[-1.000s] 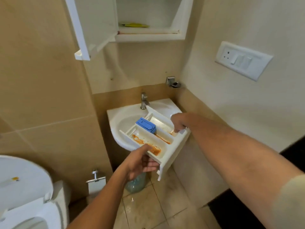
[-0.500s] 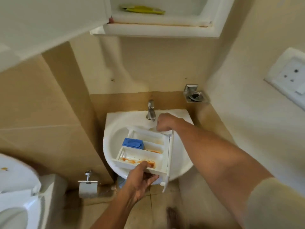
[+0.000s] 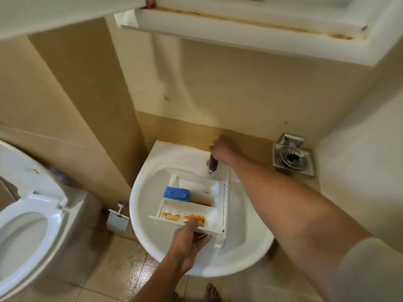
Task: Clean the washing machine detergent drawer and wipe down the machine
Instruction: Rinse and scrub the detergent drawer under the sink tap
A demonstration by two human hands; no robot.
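The white detergent drawer (image 3: pixel 214 196) lies over the white wash basin (image 3: pixel 244 256), its compartments stained with orange residue and a blue cap (image 3: pixel 177 194) on its left side. My left hand (image 3: pixel 187 240) grips the drawer's near edge, thumb over the rim in the stained compartment. My right hand (image 3: pixel 222 149) reaches to the back of the basin and holds the top of the metal tap (image 3: pixel 212 166). No water is visible from the tap.
A toilet (image 3: pixel 28 223) with its seat down stands at the left. A paper holder (image 3: pixel 117 221) hangs on the wall beside the basin. An open white cabinet (image 3: pixel 239 29) juts out overhead. A metal soap holder (image 3: pixel 292 155) sits on the right wall.
My right hand left the drawer's far end and went to the tap. The drawer settled lower over the basin. The view moved closer and tilted down.
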